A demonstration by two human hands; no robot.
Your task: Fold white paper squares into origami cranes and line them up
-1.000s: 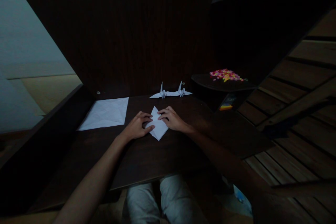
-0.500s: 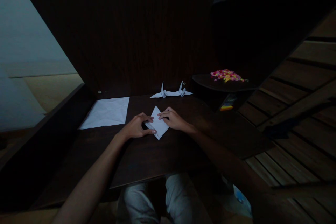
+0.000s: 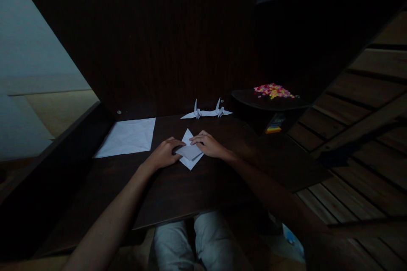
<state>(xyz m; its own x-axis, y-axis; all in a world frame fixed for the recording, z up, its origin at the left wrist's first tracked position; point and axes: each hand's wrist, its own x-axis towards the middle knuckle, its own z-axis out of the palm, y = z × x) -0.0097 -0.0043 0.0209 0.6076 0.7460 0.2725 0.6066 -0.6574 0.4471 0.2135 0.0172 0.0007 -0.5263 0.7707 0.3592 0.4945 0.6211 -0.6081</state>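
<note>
A small white folded paper (image 3: 190, 163) lies diamond-shaped on the dark desk, one tip pointing at me. Its upper flap is raised off the layer beneath near that tip. My left hand (image 3: 165, 152) grips the left corner, its fingers at the flap's edge and the thumb mostly hidden. From the other side, my right hand (image 3: 208, 143) holds the right part, fingers bent over the top. Just behind stand two joined white origami cranes (image 3: 208, 113), with necks or tails pointing up.
A creased white paper sheet (image 3: 127, 135) lies flat at the left. Small pink, red and yellow pieces (image 3: 273, 90) are heaped on a corner shelf (image 3: 244, 98) at the right. A low side board (image 3: 63, 165) bounds the desk (image 3: 178, 199) on the left, with a tall dark panel behind.
The near flap of the folded paper has lifted from the layer below. My left thumb has moved off the front of the paper, while the right hand stays nearly in place.
</note>
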